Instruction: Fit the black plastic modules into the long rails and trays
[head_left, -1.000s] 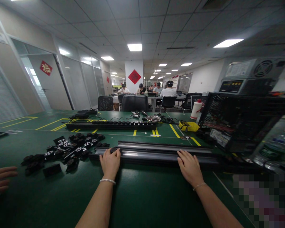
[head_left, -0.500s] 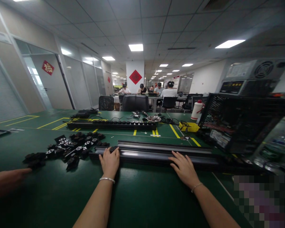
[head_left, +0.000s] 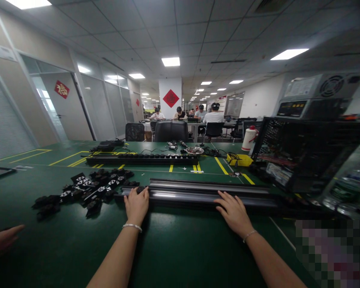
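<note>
My left hand (head_left: 137, 204) is closed around a small black part (head_left: 142, 189) at the left end of a long black rail (head_left: 183, 196). The rail has a shiny grooved top, and the fingers hide much of the part. My right hand (head_left: 234, 210) lies on the same rail farther right, its fingers spread and holding nothing. A second, similar rail (head_left: 204, 185) lies parallel just behind. To the left of my left hand is a loose pile of small black parts (head_left: 102, 186), some with white faces.
Another person's hand (head_left: 3, 238) is at the left edge. Behind the rails lies a long black strip (head_left: 132, 161) with a row of fittings, near a metal dish (head_left: 195, 150) and a yellow box (head_left: 239, 160). An open computer case (head_left: 306, 156) and bottles (head_left: 351, 184) stand at right.
The other person's hand has drawn back to the left, away from the pile. My two hands keep their places on the rail; the view has shifted slightly.
</note>
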Motion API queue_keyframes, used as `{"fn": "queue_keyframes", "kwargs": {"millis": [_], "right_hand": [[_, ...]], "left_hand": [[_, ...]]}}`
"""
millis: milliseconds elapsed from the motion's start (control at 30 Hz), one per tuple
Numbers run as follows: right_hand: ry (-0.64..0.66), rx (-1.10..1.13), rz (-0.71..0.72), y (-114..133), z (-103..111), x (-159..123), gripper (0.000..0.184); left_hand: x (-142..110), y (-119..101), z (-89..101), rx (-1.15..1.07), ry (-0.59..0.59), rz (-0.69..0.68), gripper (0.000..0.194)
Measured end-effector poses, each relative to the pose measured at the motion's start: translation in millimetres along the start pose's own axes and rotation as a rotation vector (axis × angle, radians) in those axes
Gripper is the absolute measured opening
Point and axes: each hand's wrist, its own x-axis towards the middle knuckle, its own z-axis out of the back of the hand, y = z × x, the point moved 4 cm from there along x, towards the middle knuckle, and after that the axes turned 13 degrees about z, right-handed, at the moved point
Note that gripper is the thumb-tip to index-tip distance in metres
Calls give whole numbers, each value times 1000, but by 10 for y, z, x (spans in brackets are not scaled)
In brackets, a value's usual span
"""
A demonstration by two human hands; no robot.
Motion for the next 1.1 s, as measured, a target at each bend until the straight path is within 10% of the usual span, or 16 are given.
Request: {"fn": "queue_keyframes", "kwargs": {"millis": [1100], "right_hand": [[18,19,1,-32,-17,-5,31]], "left_hand": [[348,413,96,64,40,22,41]]}}
